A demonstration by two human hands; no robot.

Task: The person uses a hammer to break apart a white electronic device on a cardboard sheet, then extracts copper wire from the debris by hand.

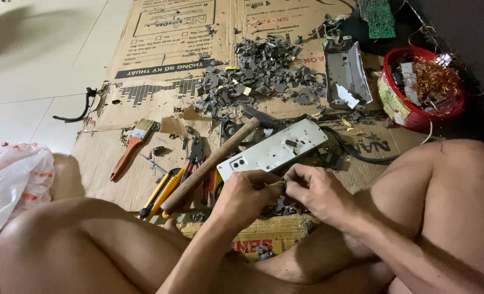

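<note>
Bare forearms, bare knees, no sleeves; hands (285, 193) ungloved

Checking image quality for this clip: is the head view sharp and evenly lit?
Head view: mostly sharp; the hands, left hand and right hand, are readable. Lighting is uneven: tiled floor bright with a soft shadow top left, the right edge beyond the red bowl dark.

Tight spot in the middle, open floor far left

Both hands sit close between two bent knees, with the white power strip (274, 149) just past them. On the left, a wooden handle (209, 166), pliers (195, 155) and a yellow knife (163, 190) block the way. Far off lies a grey scrap pile (258, 73). A red bucket (416, 117) stands far right. The pale tile floor (29, 76) far left is open.
</note>
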